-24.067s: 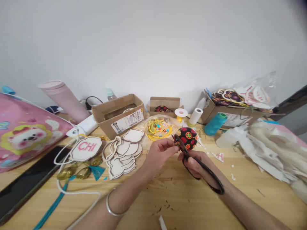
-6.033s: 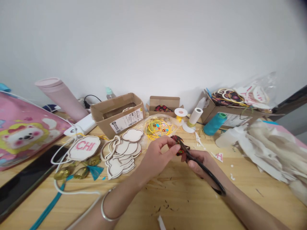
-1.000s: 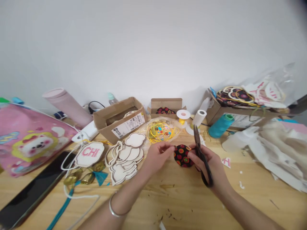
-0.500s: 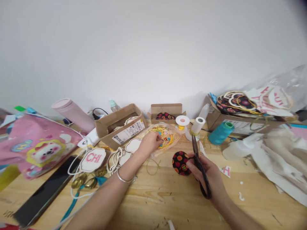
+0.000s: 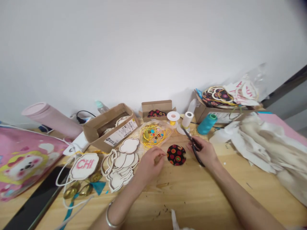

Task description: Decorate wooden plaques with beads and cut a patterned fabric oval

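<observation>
A round black fabric piece with a red, yellow and green pattern [image 5: 176,155] lies flat on the wooden table between my hands. My left hand [image 5: 151,163] is beside its left edge, fingers loosely bent and apart, with nothing visible in them. I cannot tell whether a fingertip touches the cloth. To the right, my right hand [image 5: 203,152] grips dark scissors [image 5: 194,143], whose blades point away from me. Just beyond my left hand rests a clear bag with tangled yellow cord and colourful beads [image 5: 155,132].
Cloud-shaped white pieces [image 5: 123,163] are piled left, near an embroidered CHI patch [image 5: 85,164] and brass bells [image 5: 85,190]. Cardboard boxes [image 5: 124,134], a white spool [image 5: 187,118] and teal thread [image 5: 207,124] stand behind. Pale cloth [image 5: 259,143] heaps at right.
My left hand has left the bag of cord and come back toward the round fabric piece. My right hand, still holding the scissors, is now apart from the fabric. The view has turned right.
</observation>
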A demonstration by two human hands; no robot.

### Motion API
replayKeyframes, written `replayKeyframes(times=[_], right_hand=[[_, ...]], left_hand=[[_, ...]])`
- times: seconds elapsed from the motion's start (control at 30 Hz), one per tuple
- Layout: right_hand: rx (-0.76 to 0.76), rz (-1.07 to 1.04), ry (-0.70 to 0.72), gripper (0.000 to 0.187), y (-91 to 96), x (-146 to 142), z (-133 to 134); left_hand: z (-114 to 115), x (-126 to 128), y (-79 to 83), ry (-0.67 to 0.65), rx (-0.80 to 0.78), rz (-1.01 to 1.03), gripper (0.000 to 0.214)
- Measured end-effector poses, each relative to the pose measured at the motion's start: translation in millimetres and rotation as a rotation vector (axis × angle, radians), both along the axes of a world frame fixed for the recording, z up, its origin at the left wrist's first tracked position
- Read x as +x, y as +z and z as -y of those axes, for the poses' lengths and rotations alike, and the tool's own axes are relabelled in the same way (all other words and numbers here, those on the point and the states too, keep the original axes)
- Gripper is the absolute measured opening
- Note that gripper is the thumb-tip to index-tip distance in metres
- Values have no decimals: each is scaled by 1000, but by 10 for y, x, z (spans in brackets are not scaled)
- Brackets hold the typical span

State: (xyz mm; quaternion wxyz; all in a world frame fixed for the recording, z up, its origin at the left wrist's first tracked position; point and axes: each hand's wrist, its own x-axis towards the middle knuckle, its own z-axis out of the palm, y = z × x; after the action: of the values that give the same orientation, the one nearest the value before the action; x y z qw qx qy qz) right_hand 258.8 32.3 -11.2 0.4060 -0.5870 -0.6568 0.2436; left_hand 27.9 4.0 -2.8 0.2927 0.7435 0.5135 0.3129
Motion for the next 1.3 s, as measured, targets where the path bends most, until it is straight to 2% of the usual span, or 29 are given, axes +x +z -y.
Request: replayKeyframes(times=[0.1, 0.27, 0.47, 0.63, 0.73, 0.8, 0.87, 0.93, 1.0, 1.07, 1.17, 1.3], right_hand=[[-27, 96, -12, 24, -34, -24, -13], [-82, 197, -17, 25, 35, -122, 35], [-130, 183, 70, 27, 41, -180, 70], [-137, -12, 138, 25, -1, -206, 92], [-136, -153, 145, 34, 55, -231, 120], [-140, -256, 151, 40, 136, -261, 152], [-163, -417, 168, 40, 231, -305, 195], [-191, -589, 175, 39, 309, -358, 247], [-201, -690, 155, 39, 342, -403, 295], [-203, -723, 127, 39, 327, -418, 325], [-214, -717, 114, 45, 281, -381, 319], [-252, -701, 134, 49, 324, -341, 250]], left_hand=[[46, -4, -24, 28, 3, -5, 20], [63, -92, -37, 43, -128, -2, 23], [62, -100, -20, 47, -138, 104, 22], [31, -127, -54, 141, -222, 276, 23], [42, -104, -111, 177, -407, 372, 35], [69, -33, -115, 145, -528, 459, 40], [104, 81, -68, 69, -626, 626, 38], [130, 208, 21, 5, -758, 887, 35], [131, 307, 124, 18, -888, 1080, 32], [104, 349, 210, 65, -898, 1195, 30], [41, 307, 270, 116, -833, 1245, 29], [-9, 185, 218, 52, -814, 1193, 30]])
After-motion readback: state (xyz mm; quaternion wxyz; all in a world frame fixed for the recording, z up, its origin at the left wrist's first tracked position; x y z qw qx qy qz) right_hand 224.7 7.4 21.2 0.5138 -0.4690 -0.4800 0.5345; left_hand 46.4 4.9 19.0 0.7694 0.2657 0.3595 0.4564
